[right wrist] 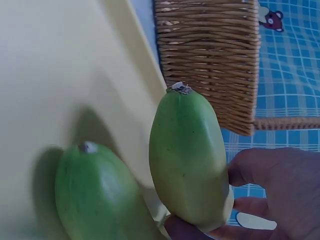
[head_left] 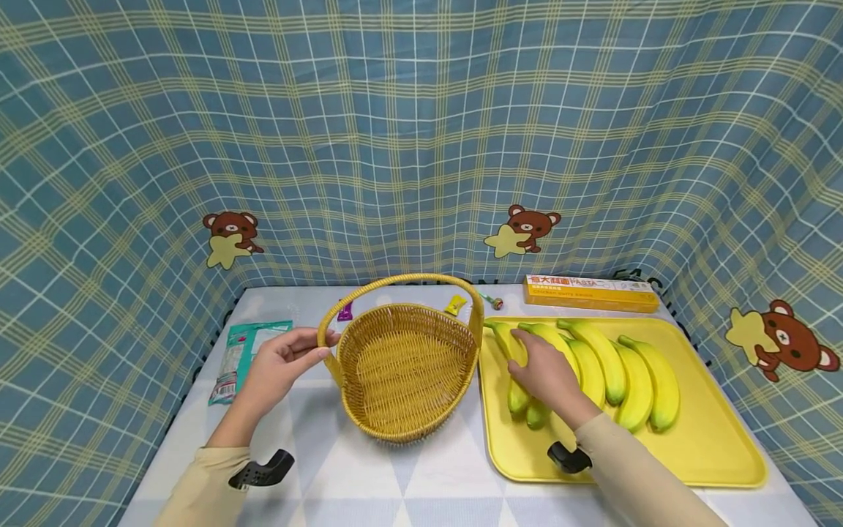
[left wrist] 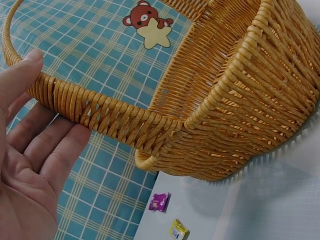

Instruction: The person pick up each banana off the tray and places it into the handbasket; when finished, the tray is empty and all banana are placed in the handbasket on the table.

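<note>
Near the table's (head_left: 342,476) left edge lies a teal packet (head_left: 240,355), just beside the left hand (head_left: 279,366); that hand is partly closed, thumb and fingers pinching the left side of the handle of the wicker basket (head_left: 402,366), probably to steady it; the basket stands mid-table with its mouth towards the person; a purple sweet (head_left: 345,313) and a yellow sweet (head_left: 454,304) lie behind it, towards the back edge. The right hand (head_left: 546,369) curls thumb and fingers around the leftmost banana (right wrist: 187,155), by the left edge of the yellow tray (head_left: 718,432) (whether it is lifted is hard to tell); the other bananas (head_left: 596,359) lie side by side, stems towards the tray's back edge, seemingly so each can be grasped singly.
</note>
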`<action>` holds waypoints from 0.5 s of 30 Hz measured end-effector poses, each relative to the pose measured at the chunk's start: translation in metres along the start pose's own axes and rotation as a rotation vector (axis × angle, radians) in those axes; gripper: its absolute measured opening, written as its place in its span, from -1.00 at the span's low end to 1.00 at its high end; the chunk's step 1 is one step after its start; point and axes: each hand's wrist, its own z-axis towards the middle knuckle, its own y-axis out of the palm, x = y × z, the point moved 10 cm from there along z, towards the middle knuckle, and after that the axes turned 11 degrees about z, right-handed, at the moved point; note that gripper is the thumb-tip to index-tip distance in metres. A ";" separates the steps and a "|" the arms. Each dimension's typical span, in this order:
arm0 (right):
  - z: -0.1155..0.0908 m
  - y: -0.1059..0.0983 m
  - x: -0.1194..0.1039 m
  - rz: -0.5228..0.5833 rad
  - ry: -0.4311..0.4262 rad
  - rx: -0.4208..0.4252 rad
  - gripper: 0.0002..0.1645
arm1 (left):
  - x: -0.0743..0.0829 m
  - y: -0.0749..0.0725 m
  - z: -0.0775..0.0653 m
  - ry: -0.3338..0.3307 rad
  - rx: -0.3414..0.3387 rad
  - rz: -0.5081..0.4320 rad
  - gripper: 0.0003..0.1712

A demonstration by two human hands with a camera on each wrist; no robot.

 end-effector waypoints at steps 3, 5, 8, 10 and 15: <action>-0.005 -0.006 -0.001 0.003 -0.015 -0.006 -0.26 | 0.000 0.000 0.000 -0.003 0.001 0.006 -0.68; -0.009 -0.010 -0.003 0.001 -0.035 -0.006 -0.27 | 0.000 0.000 0.000 -0.005 0.003 0.012 -0.68; -0.017 -0.018 -0.007 -0.013 -0.070 -0.003 -0.27 | -0.001 0.000 0.000 -0.007 0.004 0.019 -0.69; -0.023 -0.024 -0.012 -0.028 -0.095 -0.002 -0.27 | -0.001 0.000 0.000 -0.007 0.005 0.021 -0.69; -0.037 -0.037 -0.024 -0.076 -0.127 -0.012 -0.28 | -0.001 0.000 0.000 -0.007 0.006 0.015 -0.69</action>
